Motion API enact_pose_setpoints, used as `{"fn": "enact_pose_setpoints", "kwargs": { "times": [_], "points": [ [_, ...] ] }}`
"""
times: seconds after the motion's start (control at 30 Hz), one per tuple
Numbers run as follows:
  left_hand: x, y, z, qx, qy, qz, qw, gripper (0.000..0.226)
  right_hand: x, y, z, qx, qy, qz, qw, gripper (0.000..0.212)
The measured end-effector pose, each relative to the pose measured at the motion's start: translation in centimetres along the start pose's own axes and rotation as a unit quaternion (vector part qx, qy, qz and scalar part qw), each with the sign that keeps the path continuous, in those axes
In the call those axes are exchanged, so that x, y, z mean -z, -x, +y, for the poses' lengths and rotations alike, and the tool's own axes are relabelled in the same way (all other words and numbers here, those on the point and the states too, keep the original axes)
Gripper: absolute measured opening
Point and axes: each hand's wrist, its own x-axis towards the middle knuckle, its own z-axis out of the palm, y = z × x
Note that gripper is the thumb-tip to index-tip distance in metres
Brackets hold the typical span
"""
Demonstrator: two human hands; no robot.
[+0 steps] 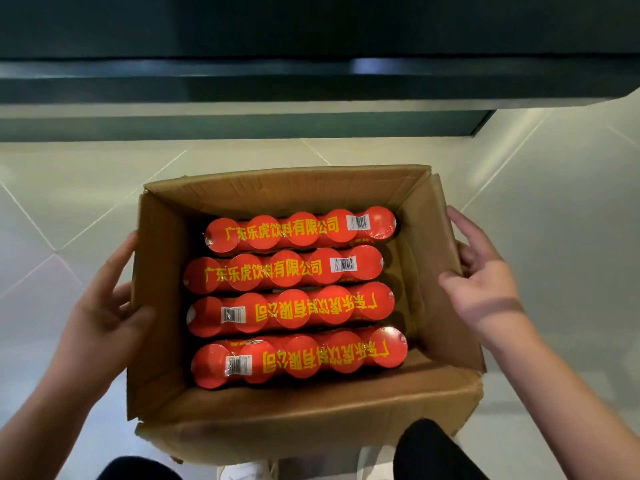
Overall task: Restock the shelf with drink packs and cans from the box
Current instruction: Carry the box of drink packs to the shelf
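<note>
Left hand holds the left flap of the open brown cardboard box: thumb on the inner face, fingers laid up the outer face. Right hand holds the right flap the same way, thumb inside and fingers behind. Box sits on the pale tiled floor, between the hands. Inside are four red shrink-wrapped drink packs with yellow lettering, lying side by side in rows running left to right, barcode labels showing. Dark green shelf unit stands beyond the far side of the box.
</note>
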Motion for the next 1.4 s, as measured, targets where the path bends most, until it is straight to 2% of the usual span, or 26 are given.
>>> {"fn": "enact_pose_setpoints", "kwargs": {
  "times": [0.17, 0.5, 0.67, 0.83, 1.1, 1.4],
  "points": [
    [2.0, 3.3, 7.0, 0.006, -0.025, -0.005, 1.000, 0.099, 4.6, 4.5, -6.2, -0.020, 0.001, 0.004, 1.000, 0.093],
    [5.2, 14.0, 26.1, 0.018, -0.049, -0.039, 0.998, 0.093, 17.8, 17.6, -20.5, -0.075, -0.001, 0.043, 0.996, 0.092],
    [5.5, 18.6, 35.6, -0.015, -0.077, -0.076, 0.994, 0.091, 24.9, 24.3, -26.5, -0.109, -0.010, 0.097, 0.989, 0.093],
    [4.7, 22.5, 44.8, -0.081, -0.108, -0.153, 0.979, 0.092, 31.7, 31.7, -30.8, -0.112, -0.033, 0.176, 0.977, 0.093],
    [0.2, 29.1, 56.8, -0.200, -0.152, -0.274, 0.928, 0.089, 39.2, 44.9, -32.9, -0.100, -0.114, 0.302, 0.941, 0.083],
    [-9.1, 43.1, 64.0, -0.287, -0.200, -0.450, 0.822, 0.090, 43.6, 64.4, -28.1, -0.154, -0.205, 0.471, 0.844, 0.089]
  ]
}}
